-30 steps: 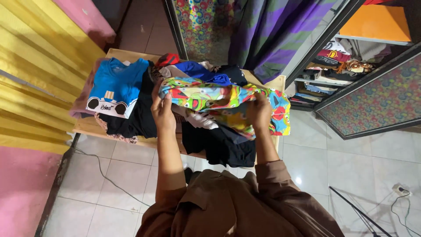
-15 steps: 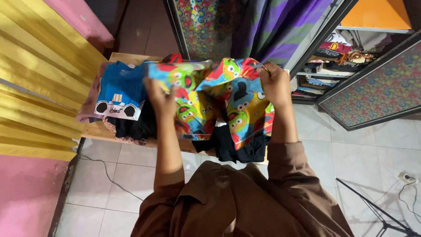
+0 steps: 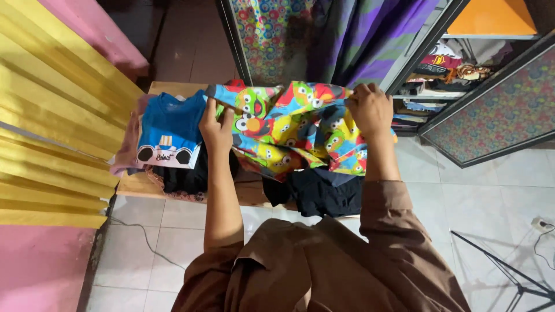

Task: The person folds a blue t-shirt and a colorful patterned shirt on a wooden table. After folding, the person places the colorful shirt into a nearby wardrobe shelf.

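- Bright cartoon-print cloth: a garment (image 3: 289, 130) covered in red, green, yellow and blue faces is held spread above the wooden counter (image 3: 139, 185).
- The left hand (image 3: 215, 128) has its grip clenched on the garment's left top edge; the right hand (image 3: 370, 110) pinches the right top edge.
- A folded blue shirt (image 3: 167, 124) lies on the counter just left of the left hand.
- Dark clothes (image 3: 321, 193) hang off the counter's near edge, below the garment.
- Behind the counter hangs a purple striped curtain (image 3: 358, 34).

L hand (image 3: 216, 128) & R hand (image 3: 370, 110) raised apart, fists closed.
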